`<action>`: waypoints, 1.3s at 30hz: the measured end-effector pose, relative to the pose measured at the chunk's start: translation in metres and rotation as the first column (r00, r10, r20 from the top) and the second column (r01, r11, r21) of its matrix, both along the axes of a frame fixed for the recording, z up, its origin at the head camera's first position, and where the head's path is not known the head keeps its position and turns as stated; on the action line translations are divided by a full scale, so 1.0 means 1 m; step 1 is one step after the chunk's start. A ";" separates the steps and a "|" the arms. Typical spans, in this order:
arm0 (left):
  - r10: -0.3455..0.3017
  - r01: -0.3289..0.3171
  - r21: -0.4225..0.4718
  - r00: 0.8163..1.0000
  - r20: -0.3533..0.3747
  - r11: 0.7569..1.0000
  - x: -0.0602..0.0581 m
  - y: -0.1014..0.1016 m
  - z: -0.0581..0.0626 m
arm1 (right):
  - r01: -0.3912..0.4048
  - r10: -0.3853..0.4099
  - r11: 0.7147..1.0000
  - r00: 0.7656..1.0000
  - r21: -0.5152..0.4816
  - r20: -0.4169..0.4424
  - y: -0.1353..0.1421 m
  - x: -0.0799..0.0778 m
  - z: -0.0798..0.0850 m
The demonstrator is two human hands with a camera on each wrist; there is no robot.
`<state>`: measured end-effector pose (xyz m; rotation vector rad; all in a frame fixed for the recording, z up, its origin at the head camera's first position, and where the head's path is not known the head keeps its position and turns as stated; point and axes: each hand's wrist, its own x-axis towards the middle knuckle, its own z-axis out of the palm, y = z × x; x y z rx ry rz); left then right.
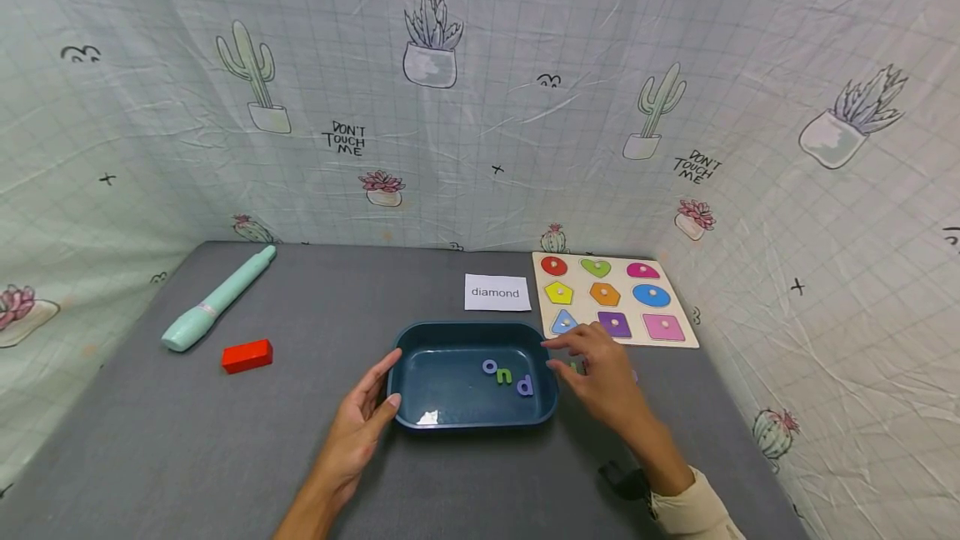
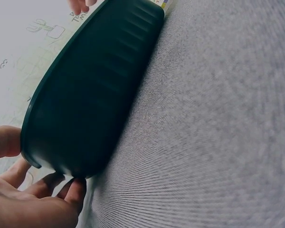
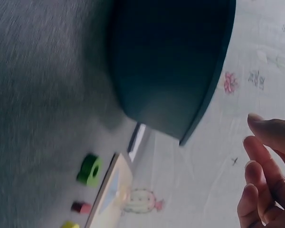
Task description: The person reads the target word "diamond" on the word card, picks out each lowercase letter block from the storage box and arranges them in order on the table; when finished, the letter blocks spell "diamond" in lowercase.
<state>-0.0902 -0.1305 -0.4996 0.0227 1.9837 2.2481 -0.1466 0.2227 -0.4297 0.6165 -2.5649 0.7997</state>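
Note:
A dark blue tray lies in the middle of the grey table, with a purple letter o, a green letter n and a purple letter d inside it toward the right. My left hand holds the tray's left end. In the left wrist view, its thumb is on the rim and its fingertips are against the outer wall. At the right rim is my right hand, thumb and forefinger spread apart with nothing between them. Behind this hand, more letters are partly hidden; the right wrist view shows a green letter on the table.
A white card reading "diamond" lies behind the tray. Next to it is a wooden shape puzzle board. On the left are a red block and a long mint-green tapered object. A printed cloth hangs around the table.

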 end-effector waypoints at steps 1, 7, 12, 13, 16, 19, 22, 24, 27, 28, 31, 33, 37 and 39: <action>0.000 0.000 0.001 1.000 -0.002 1.000 0.000 0.000 0.000 | -0.005 0.005 1.000 1.000 -0.001 0.002 -0.003 0.000 -0.001; -0.001 0.001 0.003 1.000 0.002 1.000 0.000 0.000 0.001 | -0.032 0.032 0.999 0.999 -0.008 0.024 -0.019 0.002 -0.004; -0.004 0.004 0.004 1.000 0.001 1.000 0.000 0.000 0.001 | -0.050 0.050 0.999 0.999 -0.013 0.019 -0.031 0.002 -0.011; -0.004 0.004 0.004 1.000 -0.001 1.000 0.000 0.000 0.001 | -0.058 0.058 0.998 0.998 -0.014 0.013 -0.033 0.002 -0.012; -0.004 0.004 0.002 1.000 -0.005 1.000 -0.001 0.000 0.001 | -0.067 0.067 0.998 0.998 -0.013 0.000 -0.039 0.001 -0.017; -0.004 0.004 0.003 1.000 -0.001 1.000 -0.001 0.000 0.001 | -0.068 0.068 0.998 0.998 -0.011 0.005 -0.045 -0.001 -0.020; -0.005 0.005 0.006 1.000 0.005 1.000 0.000 0.000 0.001 | -0.072 0.073 0.997 0.997 -0.014 0.004 -0.051 -0.002 -0.021; -0.005 0.005 0.008 1.000 0.002 1.000 0.000 0.000 0.001 | -0.082 0.082 0.996 0.997 -0.023 0.007 -0.055 -0.002 -0.022; -0.004 0.004 0.006 1.000 0.000 1.000 0.000 0.000 0.001 | -0.092 0.093 0.995 0.995 -0.027 0.032 -0.061 -0.005 -0.025; -0.003 0.003 0.006 1.000 0.001 1.000 0.000 0.000 0.001 | -0.095 0.096 0.995 0.994 -0.028 0.042 -0.063 -0.005 -0.026; -0.003 0.003 0.003 1.000 0.003 1.000 0.001 -0.001 0.001 | -0.096 0.098 0.995 0.993 -0.026 0.064 -0.068 -0.008 -0.029; -0.002 0.002 0.003 1.000 0.002 1.000 0.001 -0.001 0.001 | -0.092 0.093 0.996 0.993 -0.022 0.069 -0.071 -0.009 -0.030; -0.002 0.002 0.004 1.000 -0.004 1.000 0.001 0.000 0.001 | -0.070 0.071 0.997 0.994 -0.007 0.081 -0.076 -0.012 -0.034; -0.002 0.002 0.005 1.000 -0.001 1.000 0.000 0.000 0.001 | -0.064 0.064 0.998 0.994 0.006 0.090 -0.078 -0.013 -0.036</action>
